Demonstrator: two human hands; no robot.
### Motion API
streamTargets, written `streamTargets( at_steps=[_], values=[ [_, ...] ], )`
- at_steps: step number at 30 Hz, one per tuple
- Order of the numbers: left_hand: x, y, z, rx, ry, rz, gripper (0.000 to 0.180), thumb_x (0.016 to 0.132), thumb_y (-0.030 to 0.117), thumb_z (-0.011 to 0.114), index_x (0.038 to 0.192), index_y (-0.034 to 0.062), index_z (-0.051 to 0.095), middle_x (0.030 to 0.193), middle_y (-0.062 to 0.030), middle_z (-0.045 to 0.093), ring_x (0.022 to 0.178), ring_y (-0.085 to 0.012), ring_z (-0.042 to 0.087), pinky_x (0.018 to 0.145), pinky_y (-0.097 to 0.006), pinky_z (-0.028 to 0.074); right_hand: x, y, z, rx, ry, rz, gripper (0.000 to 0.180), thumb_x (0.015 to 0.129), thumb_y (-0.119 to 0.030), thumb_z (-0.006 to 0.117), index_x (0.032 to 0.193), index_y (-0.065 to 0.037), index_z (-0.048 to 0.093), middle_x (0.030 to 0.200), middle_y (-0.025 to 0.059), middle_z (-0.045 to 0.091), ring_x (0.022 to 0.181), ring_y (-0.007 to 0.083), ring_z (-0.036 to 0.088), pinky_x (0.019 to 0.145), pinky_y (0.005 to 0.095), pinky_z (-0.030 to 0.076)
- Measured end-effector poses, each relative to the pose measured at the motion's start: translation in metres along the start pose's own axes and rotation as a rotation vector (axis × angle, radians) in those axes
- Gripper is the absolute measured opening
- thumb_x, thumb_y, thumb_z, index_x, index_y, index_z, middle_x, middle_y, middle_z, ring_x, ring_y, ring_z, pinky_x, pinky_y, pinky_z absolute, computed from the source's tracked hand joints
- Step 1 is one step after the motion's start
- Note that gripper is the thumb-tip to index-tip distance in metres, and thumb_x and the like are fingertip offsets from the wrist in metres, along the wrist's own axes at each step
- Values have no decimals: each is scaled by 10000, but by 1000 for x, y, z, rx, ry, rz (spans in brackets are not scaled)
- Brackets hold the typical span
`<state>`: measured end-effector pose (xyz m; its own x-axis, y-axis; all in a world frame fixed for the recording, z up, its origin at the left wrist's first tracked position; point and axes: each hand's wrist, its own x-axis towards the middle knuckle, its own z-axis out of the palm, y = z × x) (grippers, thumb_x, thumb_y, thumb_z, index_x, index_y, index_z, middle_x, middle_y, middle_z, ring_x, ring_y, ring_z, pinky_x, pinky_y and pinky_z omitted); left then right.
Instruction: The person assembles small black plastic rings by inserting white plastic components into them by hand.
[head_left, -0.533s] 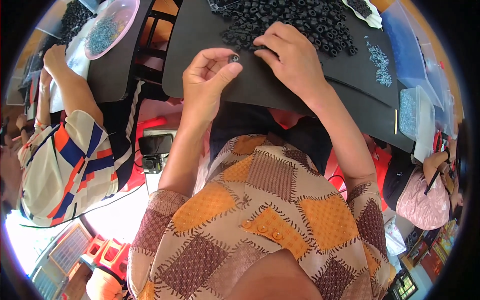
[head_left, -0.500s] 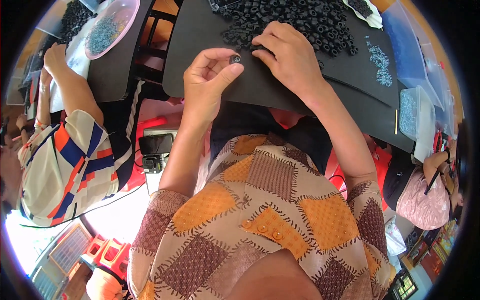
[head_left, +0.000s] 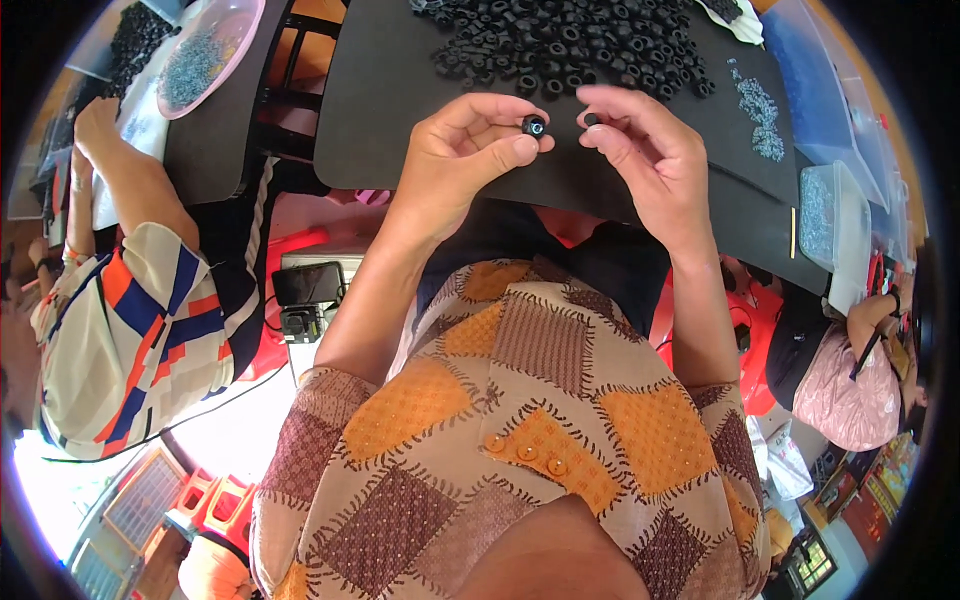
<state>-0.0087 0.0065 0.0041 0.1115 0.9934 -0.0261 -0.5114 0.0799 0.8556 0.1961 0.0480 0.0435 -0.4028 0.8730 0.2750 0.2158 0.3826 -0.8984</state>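
My left hand (head_left: 462,150) pinches a small black ring-shaped part (head_left: 533,126) between thumb and fingertips, held above the near edge of a black mat (head_left: 390,90). My right hand (head_left: 640,150) is just beside it, holding a second small black piece (head_left: 591,120) at its fingertips. The two hands nearly touch. Behind them on the mat lies a heap of several black ring parts (head_left: 570,45).
A scatter of small grey metal bits (head_left: 765,110) lies at the mat's right, next to clear plastic boxes (head_left: 830,210). A pink bowl (head_left: 205,55) of grey bits stands at far left, near another person's arm (head_left: 120,170). A third person sits at lower right (head_left: 860,360).
My right hand has lifted off the heap of black rings and come toward me with a small piece. My left hand has drawn nearer with its ring, meeting the right.
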Motion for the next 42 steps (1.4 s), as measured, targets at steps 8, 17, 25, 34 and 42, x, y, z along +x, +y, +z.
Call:
streamTargets(
  at_steps=[8,17,25,34,42],
  values=[
    [10,-14,18,39,-55,31,273,835,-47,706,1095,-13,629,1004,-89,676,947,-170,672,871,-277,546,-11,10,-17,67,91,-95,127,870,52,657,993,19,657,932,50,660,873,146,683,750,234,520],
    [13,-23,21,-7,-43,19,251,851,22,721,1088,-5,639,1012,-82,680,955,-161,666,871,-277,524,-19,9,-10,418,90,83,153,837,68,684,983,29,660,967,62,655,861,118,630,777,235,521],
    [14,-20,20,14,-74,-10,251,860,43,722,1094,-20,653,963,-77,674,875,-162,673,775,-261,529,-14,13,-10,207,49,-72,144,811,76,692,939,11,683,976,78,670,880,127,640,766,246,524],
    [14,-19,18,-18,-75,-11,256,884,51,699,1124,-25,656,935,-84,684,852,-152,668,762,-256,529,-10,7,-11,-80,63,-240,132,764,55,725,872,-19,716,907,73,709,829,157,670,752,263,529],
    [13,-17,20,71,-90,0,247,899,78,689,1123,-24,664,924,-86,694,844,-131,663,755,-248,535,-15,10,-6,-77,100,-201,125,771,71,722,865,-9,700,906,75,696,830,149,668,727,252,537]
  ],
)
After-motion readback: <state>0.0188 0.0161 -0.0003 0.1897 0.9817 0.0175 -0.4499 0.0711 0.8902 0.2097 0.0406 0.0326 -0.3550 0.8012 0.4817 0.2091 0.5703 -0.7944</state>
